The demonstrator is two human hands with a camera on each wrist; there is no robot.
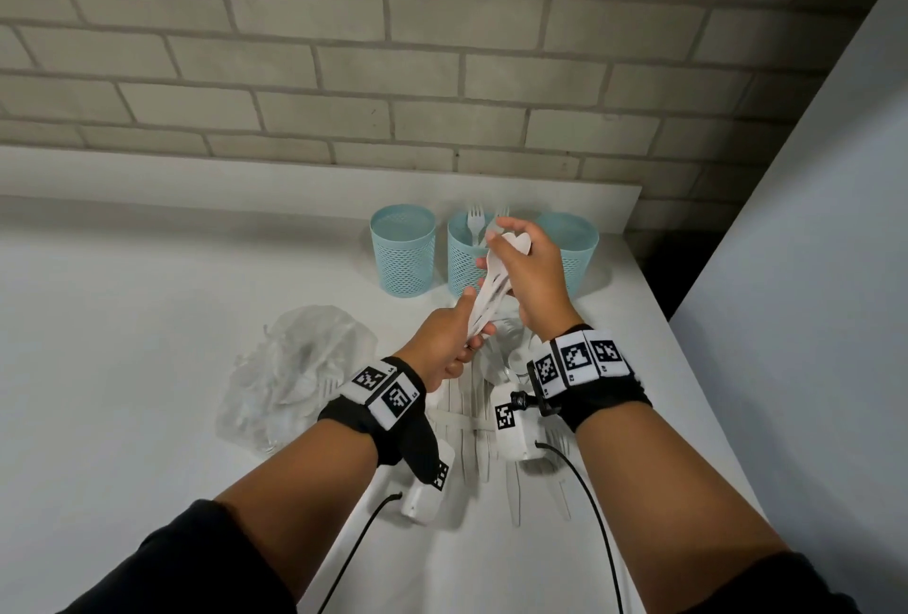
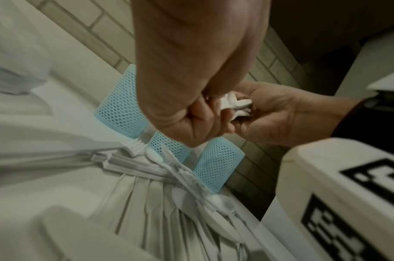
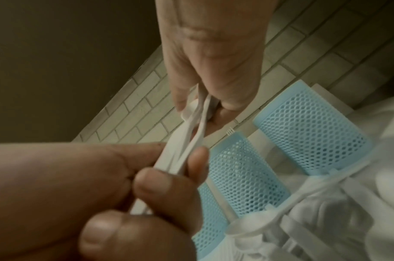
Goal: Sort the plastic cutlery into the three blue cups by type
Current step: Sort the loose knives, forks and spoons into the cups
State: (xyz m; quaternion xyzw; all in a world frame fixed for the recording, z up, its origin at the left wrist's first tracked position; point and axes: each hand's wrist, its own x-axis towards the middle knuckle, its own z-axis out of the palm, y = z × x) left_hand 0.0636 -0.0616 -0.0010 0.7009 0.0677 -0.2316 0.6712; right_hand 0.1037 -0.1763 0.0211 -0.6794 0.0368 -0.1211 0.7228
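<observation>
Three light blue mesh cups stand in a row at the back of the white counter: left cup, middle cup with forks standing in it, right cup. In front of the middle cup I hold a bundle of white plastic cutlery in the air with both hands. My left hand grips its lower end, and my right hand grips its upper end. The right wrist view shows the bundle spread between the two hands. Its type is unclear.
A loose pile of white cutlery lies on the counter under my wrists. A crumpled clear plastic bag sits to its left. A brick wall runs behind the cups; the counter's right edge is close to my right arm.
</observation>
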